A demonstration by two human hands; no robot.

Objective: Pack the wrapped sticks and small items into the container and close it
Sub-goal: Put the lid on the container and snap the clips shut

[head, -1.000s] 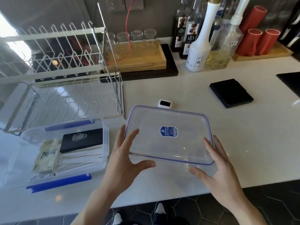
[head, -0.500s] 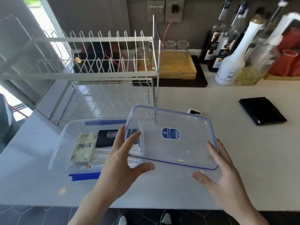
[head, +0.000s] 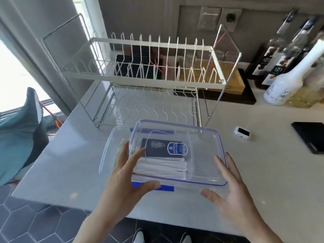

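Head view looks down on a pale stone counter [head: 263, 172] that fills most of my sight, its near edge ending above a dark floor of hexagonal tiles [head: 35, 223], with a grey wall [head: 149, 14] behind and a bright window [head: 15, 76] at the left. On the counter's far side stands a white wire dish rack [head: 154, 74] in two tiers, and behind it a wooden tray [head: 231, 83] rests on a black mat. Syrup bottles [head: 273, 67] and a white bottle [head: 287, 85] cluster at the far right by the wall, below a wall socket [head: 229, 16] with a red cable. Nearer to me sits the clear container [head: 107, 155] with blue latches, just in front of the rack. I hold its clear lid [head: 201, 155], blue-rimmed with a blue sticker, over the container but shifted to the right, so the container's left part stays uncovered. My left hand [head: 126, 186] grips the lid's near left corner, fingers spread along its left side and thumb on the front edge. My right hand [head: 233, 195] is spread open at the near right corner, fingers touching the lid's edge, thumb apart from it. Through the lid I see the white wrapped sticks [head: 163, 167] stacked in the container, a black packet [head: 157, 148] behind them and a pale sachet [head: 121, 149] at the left. A black square pad [head: 310, 135] and a small white device [head: 242, 132] lie at the right, apart from everything.
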